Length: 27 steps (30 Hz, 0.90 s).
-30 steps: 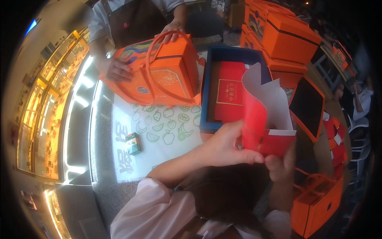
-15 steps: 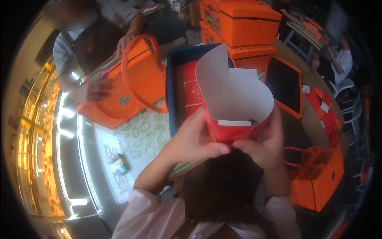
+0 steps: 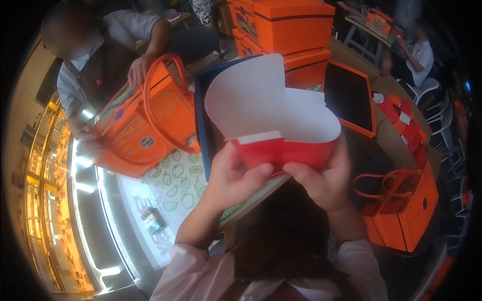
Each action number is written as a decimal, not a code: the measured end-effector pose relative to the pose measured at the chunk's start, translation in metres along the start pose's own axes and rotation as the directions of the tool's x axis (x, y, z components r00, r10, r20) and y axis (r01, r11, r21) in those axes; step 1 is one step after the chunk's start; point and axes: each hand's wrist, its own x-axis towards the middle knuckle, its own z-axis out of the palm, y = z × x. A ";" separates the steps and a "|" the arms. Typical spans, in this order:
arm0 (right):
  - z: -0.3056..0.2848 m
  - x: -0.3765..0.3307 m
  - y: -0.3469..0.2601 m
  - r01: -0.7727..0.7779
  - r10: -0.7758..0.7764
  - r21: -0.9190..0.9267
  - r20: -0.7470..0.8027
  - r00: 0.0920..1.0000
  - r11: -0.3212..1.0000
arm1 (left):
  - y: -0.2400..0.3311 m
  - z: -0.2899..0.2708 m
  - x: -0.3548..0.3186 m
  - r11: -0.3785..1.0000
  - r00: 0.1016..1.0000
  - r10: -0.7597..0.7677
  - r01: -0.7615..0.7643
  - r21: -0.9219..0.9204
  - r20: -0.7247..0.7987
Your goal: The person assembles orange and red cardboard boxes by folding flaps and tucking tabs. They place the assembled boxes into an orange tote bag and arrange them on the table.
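Note:
Between both my hands is a red folding carton (image 3: 286, 154) with a white inside and a tall curved flap standing up at its back left. My left hand (image 3: 231, 175) grips its left side, thumb on the front wall. My right hand (image 3: 324, 180) closes round the right side, its thumb also pressing the front near the bottom edge. The fingers behind the carton are partly hidden. Just beyond it, a dark blue box (image 3: 201, 105) lies on the table, mostly covered by the carton and my left hand.
Across the table (image 3: 173, 183), a co-worker handles an orange handled box (image 3: 128, 135). Orange boxes (image 3: 301, 30) are stacked at the back, beside a black-lined orange tray (image 3: 350, 98). Red pieces (image 3: 406, 123) lie at right, above another orange handled box (image 3: 406, 210). A small green pack (image 3: 153, 220) lies front left.
The carton has tilted and widened, its tall flap leaning further left and more red front showing. It now hides the red item in the blue box. My thumbs have moved closer together.

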 end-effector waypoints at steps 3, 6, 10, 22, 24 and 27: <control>0.000 0.003 -0.005 -0.059 0.059 0.160 0.006 0.998 0.985 | 0.006 0.001 -0.001 0.999 0.999 0.034 -0.035 -0.032 -0.014; -0.002 0.005 -0.005 -0.101 0.097 0.172 0.029 0.995 0.980 | 0.008 0.002 0.001 0.998 0.998 0.056 -0.057 -0.039 -0.023; 0.002 0.004 -0.002 -0.133 0.131 0.178 0.022 0.991 0.975 | 0.007 0.008 0.005 0.998 0.995 0.062 -0.062 0.009 -0.077; 0.000 0.000 0.008 0.014 -0.014 0.034 0.005 1.000 0.999 | 0.004 0.004 -0.002 0.992 0.983 0.055 -0.033 0.125 -0.176; -0.003 0.001 0.013 0.021 -0.020 0.057 -0.029 0.999 0.998 | 0.006 0.001 -0.003 0.995 0.985 -0.006 0.022 0.094 -0.170; -0.003 0.001 0.016 0.021 -0.018 0.108 -0.026 0.999 0.994 | 0.008 -0.001 -0.003 0.999 0.989 -0.046 0.048 0.009 -0.140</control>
